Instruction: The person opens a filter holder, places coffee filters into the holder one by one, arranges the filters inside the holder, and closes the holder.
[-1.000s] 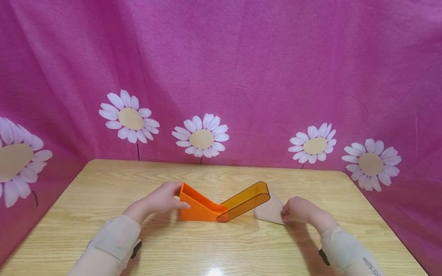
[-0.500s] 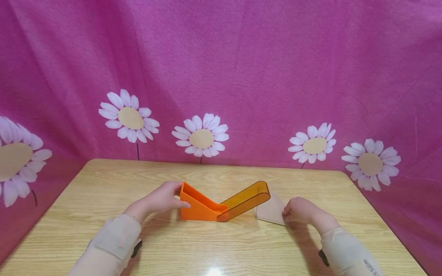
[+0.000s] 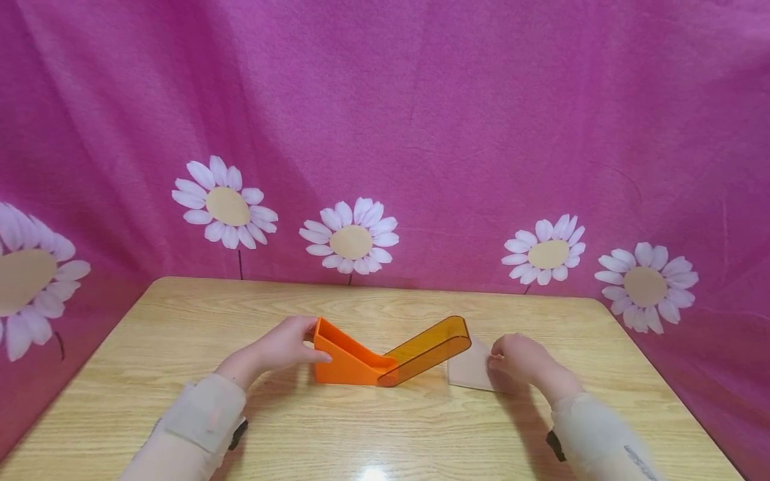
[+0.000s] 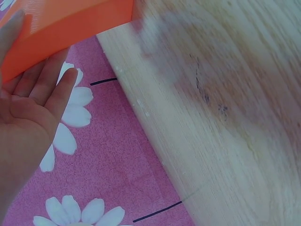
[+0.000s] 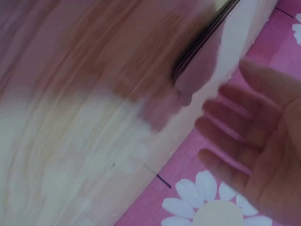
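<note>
In the head view, an orange box with sloping sides stands on the table, its see-through amber lid swung open to the right. My left hand grips the box's tall left end, thumb on the near side; the left wrist view shows fingers under the orange wall. Behind and right of the lid lies a flat beige piece, partly hidden by the lid. In the right wrist view its edge shows several dark lines. My right hand hovers by its right side, fingers loosely bent and apart from it.
A light wood table carries everything. Behind it hangs a magenta cloth printed with large white daisies. Both forearms wear pale wrist bands, such as the right one.
My right hand has let go of the beige piece and risen slightly from its right edge. That piece has shifted a little to the right. My left hand and the orange box have stayed put.
</note>
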A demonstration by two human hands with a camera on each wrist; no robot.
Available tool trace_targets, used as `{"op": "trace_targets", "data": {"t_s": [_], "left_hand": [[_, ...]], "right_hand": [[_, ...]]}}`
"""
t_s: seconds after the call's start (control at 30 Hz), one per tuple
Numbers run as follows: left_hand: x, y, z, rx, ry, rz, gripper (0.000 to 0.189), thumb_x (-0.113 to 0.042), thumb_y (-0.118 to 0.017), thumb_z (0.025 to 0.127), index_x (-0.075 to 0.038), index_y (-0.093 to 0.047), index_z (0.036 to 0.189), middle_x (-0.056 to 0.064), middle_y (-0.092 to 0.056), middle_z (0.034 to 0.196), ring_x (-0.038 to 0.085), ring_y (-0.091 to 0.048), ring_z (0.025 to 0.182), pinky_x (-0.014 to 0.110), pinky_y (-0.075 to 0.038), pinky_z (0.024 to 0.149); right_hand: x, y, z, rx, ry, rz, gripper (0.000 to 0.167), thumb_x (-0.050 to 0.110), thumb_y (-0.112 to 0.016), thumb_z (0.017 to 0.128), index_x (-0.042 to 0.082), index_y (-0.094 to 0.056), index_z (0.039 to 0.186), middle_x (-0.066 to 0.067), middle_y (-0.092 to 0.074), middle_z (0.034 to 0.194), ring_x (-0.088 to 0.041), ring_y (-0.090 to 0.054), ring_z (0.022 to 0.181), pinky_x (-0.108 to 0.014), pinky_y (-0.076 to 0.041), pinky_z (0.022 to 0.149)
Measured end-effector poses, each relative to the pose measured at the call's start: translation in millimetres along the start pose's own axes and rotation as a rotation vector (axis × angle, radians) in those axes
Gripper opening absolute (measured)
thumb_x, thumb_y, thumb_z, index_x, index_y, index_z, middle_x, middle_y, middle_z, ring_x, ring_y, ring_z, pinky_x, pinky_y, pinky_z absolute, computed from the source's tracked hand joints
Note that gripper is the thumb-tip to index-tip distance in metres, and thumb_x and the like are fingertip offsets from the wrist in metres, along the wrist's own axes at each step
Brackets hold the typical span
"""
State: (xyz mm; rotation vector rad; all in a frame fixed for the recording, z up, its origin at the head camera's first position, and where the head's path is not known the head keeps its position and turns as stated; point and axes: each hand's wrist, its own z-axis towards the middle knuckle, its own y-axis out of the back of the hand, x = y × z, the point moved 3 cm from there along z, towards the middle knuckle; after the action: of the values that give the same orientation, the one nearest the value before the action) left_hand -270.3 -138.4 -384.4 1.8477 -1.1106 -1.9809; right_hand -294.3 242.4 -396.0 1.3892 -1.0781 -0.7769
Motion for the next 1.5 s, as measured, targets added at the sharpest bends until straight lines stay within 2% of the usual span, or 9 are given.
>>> {"op": "trace_targets", "data": {"t_s": [0.1,0.23,0.57,0.73,0.83,1.0,1.13,1.3,1.5], "left_hand": [[-0.7,-0.1,-0.6,0.0,-0.003,0.004,0.035,-0.021,-0.076,0.078,-0.01,-0.062,0.108,-0.002,-0.066,0.102,0.017,-0.058,0.099,0.045,-0.044,0.097],[-1.1,-0.9,-0.6,-0.001,-0.004,0.003,0.035,-0.02,-0.076,0.078,-0.01,-0.062,0.108,-0.002,-0.066,0.102,0.017,-0.058,0.099,0.044,-0.044,0.097],[-1.4,-0.1,0.0,0.0,-0.018,0.0,0.034,-0.019,-0.076,0.077,-0.009,-0.062,0.107,-0.002,-0.066,0.101,0.017,-0.058,0.098,0.044,-0.044,0.096],[-0.5,0.5,0.1,0.003,-0.02,-0.011,0.034,-0.019,-0.076,0.078,-0.009,-0.062,0.107,-0.002,-0.066,0.101,0.017,-0.058,0.099,0.044,-0.044,0.097],[0.1,0.6,0.7,-0.001,-0.019,-0.009,0.033,-0.019,-0.075,0.078,-0.01,-0.062,0.107,-0.002,-0.066,0.101,0.017,-0.058,0.099,0.044,-0.044,0.097],[0.5,0.9,0.9,-0.005,-0.023,-0.003,0.034,-0.019,-0.076,0.078,-0.009,-0.062,0.107,-0.001,-0.066,0.102,0.017,-0.059,0.1,0.044,-0.044,0.097],[0.1,1.0,0.3,-0.004,-0.025,-0.002,0.034,-0.019,-0.076,0.078,-0.009,-0.062,0.107,-0.001,-0.067,0.102,0.018,-0.059,0.1,0.044,-0.044,0.097],[-0.4,1.1,-0.5,-0.005,-0.02,0.004,0.035,-0.019,-0.076,0.077,-0.009,-0.062,0.108,-0.001,-0.067,0.102,0.018,-0.059,0.101,0.045,-0.044,0.097],[0.1,-0.9,-0.5,-0.008,0.01,-0.001,0.035,-0.019,-0.076,0.078,-0.011,-0.062,0.108,-0.002,-0.066,0.103,0.018,-0.058,0.102,0.045,-0.044,0.099]], "right_hand": [[-1,0,5.4,-0.007,-0.14,0.014,0.023,0.02,-0.066,0.083,-0.001,-0.065,0.092,-0.012,-0.067,0.086,-0.026,-0.062,0.077,-0.043,-0.052,0.071],[-5,-5,11.1,0.033,-0.249,0.116,0.028,0.027,-0.07,0.081,0.001,-0.061,0.086,-0.007,-0.061,0.077,-0.02,-0.053,0.07,-0.038,-0.048,0.067],[-17,-13,19.7,0.044,-0.318,0.278,0.029,0.019,-0.075,0.075,-0.003,-0.058,0.086,-0.01,-0.059,0.079,-0.022,-0.051,0.071,-0.037,-0.048,0.068],[-18,-13,20.6,0.028,-0.36,0.336,0.029,0.014,-0.074,0.075,-0.003,-0.055,0.09,-0.012,-0.057,0.082,-0.023,-0.051,0.072,-0.035,-0.048,0.062],[-20,-11,19.6,-0.031,-0.345,0.355,0.026,0.01,-0.075,0.074,-0.003,-0.057,0.088,-0.012,-0.058,0.082,-0.023,-0.052,0.07,-0.033,-0.048,0.056],[-23,-5,17.0,-0.114,-0.285,0.353,0.013,0.005,-0.073,0.071,0.0,-0.062,0.074,-0.007,-0.057,0.071,-0.021,-0.051,0.068,-0.03,-0.045,0.058],[-26,-2,14.0,-0.089,-0.3,0.357,0.011,0.006,-0.07,0.075,0.001,-0.063,0.068,-0.004,-0.055,0.066,-0.02,-0.05,0.067,-0.029,-0.042,0.057],[-28,1,11.2,-0.06,-0.311,0.373,0.009,0.007,-0.067,0.08,-0.001,-0.068,0.075,-0.007,-0.059,0.072,-0.021,-0.051,0.07,-0.031,-0.045,0.059],[-31,13,6.4,-0.068,-0.233,0.395,0.011,0.008,-0.067,0.08,-0.001,-0.067,0.075,-0.002,-0.058,0.068,-0.015,-0.049,0.066,-0.027,-0.043,0.058]]}}
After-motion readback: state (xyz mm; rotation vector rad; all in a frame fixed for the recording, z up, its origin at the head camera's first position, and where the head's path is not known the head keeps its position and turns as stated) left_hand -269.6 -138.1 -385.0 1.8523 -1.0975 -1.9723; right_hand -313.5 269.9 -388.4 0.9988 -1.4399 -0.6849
